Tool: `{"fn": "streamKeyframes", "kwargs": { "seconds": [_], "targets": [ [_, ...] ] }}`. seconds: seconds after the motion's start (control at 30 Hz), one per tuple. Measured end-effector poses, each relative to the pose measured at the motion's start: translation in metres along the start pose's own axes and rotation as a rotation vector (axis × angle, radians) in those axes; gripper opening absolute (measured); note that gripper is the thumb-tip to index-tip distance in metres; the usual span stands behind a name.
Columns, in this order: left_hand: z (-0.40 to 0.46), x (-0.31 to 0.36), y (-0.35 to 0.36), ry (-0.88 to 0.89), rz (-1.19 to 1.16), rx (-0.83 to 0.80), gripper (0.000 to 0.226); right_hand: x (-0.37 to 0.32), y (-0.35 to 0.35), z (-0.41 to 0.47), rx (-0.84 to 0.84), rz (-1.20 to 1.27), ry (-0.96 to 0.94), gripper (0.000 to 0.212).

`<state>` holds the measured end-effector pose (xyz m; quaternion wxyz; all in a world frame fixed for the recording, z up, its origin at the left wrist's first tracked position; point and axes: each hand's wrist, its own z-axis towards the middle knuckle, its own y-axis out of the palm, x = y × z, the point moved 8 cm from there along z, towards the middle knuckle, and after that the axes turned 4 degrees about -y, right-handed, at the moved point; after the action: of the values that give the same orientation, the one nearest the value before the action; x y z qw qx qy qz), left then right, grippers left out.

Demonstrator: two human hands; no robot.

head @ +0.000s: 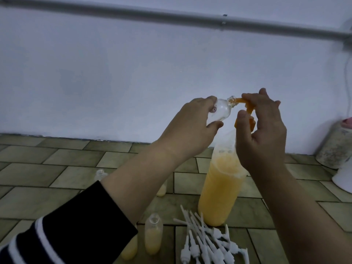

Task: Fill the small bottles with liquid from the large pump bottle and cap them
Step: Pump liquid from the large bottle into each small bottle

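On the tiled counter (57, 168), bare tiles stretch to the left as far as the white wall (133, 73) at the back, while the right side is crowded by a worn grey container (335, 147) and a white object (342, 178) near the edge of view. The large pump bottle (221, 187) stands upright at centre right, holding yellow-orange liquid. In front of it lies a loose pile of white pump caps (207, 239), overlapping one another. Left of the pile a small bottle, partly filled (153, 237), stands uncapped, with another partly filled one (130, 250) beside it under the striped sleeve (57, 239); an empty small bottle (100, 174) and a further one with liquid (162, 189) show behind the forearm.

Above the counter, the left hand (190, 128) holds a clear small bottle (87, 111) on its side, fingers and thumb curled round its body, its mouth meeting the orange pump spout (297, 101). The right hand (262, 130) grips the orange pump head (249, 119), thumb on the near side, fingers curled over the top
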<state>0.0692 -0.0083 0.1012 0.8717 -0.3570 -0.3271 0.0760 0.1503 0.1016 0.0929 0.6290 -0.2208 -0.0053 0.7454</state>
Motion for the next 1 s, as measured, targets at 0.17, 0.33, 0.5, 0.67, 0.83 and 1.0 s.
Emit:
{"fn": "streamKeyframes", "kwargs": {
  "seconds": [0.17,0.33,0.5,0.67,0.83,1.0],
  "targets": [
    [-0.004,-0.005,0.010,-0.016,-0.003,-0.037,0.045,0.008,0.005,-0.009,-0.017,0.015,0.016,0.035],
    [0.002,0.000,0.001,-0.009,-0.003,-0.002,0.042,0.002,-0.001,0.005,-0.096,-0.029,-0.036,0.045],
    [0.003,0.001,0.002,0.010,-0.015,0.004,0.040,0.003,-0.004,0.003,-0.004,0.025,-0.003,0.044],
    [-0.001,-0.007,0.010,-0.017,-0.040,-0.048,0.039,0.009,0.003,-0.009,0.010,0.087,0.021,0.039],
    [0.002,-0.005,0.001,-0.004,0.002,-0.032,0.038,0.004,0.001,0.003,-0.044,0.033,0.014,0.045],
    [0.006,0.000,-0.005,0.016,0.012,-0.005,0.039,-0.001,-0.002,0.008,-0.019,0.028,-0.003,0.047]
  ]
}}
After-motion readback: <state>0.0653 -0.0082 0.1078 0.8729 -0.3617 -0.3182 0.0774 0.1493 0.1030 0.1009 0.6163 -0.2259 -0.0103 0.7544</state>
